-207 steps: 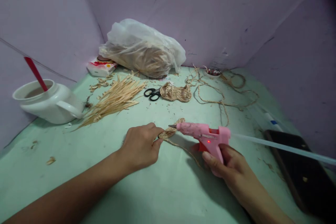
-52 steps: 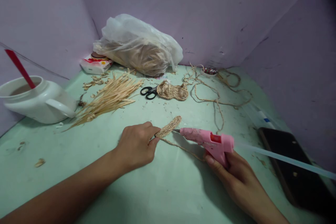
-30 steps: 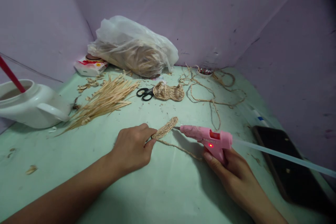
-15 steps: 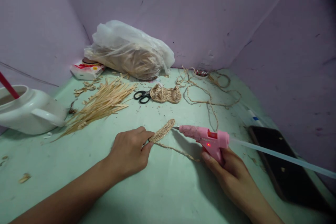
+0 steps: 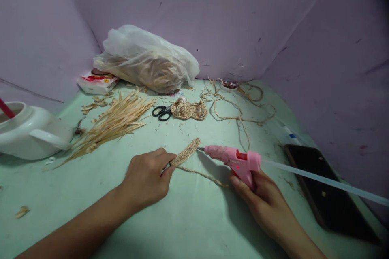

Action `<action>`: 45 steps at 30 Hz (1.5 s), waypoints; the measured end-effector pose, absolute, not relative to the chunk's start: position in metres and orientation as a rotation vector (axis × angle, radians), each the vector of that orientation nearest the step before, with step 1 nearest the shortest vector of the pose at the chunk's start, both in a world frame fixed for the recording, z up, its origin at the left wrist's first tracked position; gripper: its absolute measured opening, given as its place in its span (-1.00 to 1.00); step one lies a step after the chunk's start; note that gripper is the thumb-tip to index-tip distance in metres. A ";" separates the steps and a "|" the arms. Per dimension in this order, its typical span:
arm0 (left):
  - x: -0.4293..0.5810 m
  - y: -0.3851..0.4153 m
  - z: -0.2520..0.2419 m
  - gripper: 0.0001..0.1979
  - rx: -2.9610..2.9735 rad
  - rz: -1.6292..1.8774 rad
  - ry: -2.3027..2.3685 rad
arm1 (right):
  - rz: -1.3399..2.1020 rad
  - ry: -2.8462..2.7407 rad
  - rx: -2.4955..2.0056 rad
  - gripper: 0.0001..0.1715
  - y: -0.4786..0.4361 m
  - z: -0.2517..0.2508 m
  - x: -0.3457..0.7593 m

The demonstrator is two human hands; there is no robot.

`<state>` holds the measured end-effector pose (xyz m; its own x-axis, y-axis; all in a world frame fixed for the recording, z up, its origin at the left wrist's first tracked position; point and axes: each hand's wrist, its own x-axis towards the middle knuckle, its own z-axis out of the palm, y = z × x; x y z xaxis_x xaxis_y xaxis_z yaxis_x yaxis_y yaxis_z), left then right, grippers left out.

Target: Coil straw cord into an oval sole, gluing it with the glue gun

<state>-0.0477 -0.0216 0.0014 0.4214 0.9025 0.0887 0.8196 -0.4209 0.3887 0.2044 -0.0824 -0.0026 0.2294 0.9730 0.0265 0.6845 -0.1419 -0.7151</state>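
Observation:
Pinched at its near end by my left hand (image 5: 150, 176) is a small coiled piece of braided straw cord (image 5: 186, 153), tilted up to the right. A loose tail of cord (image 5: 206, 175) runs from it toward my right hand (image 5: 258, 198). That hand is wrapped round the grip of a pink glue gun (image 5: 234, 158) with a lit red light. The gun's metal nozzle is at the far end of the braided piece; whether they touch I cannot tell. A long clear glue stick (image 5: 319, 181) sticks out of the gun's back.
Behind lie black-handled scissors (image 5: 162, 112), a finished-looking braided piece (image 5: 190, 110) and loose cord (image 5: 227, 117). Dry straw strips (image 5: 118, 123), a white watering can (image 5: 39, 131) and a box (image 5: 97, 83) stand left. A plastic bag (image 5: 148, 58) sits at the back; a phone (image 5: 331, 194) lies right.
The whole view has shifted slightly, so everything appears a little further left. Both hands keep their holds, and the nozzle stays by the far end of the braided piece.

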 end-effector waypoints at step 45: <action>-0.049 -0.022 -0.001 -0.73 2.386 0.397 1.501 | 0.682 -1.487 -1.881 -0.65 -0.075 0.005 0.201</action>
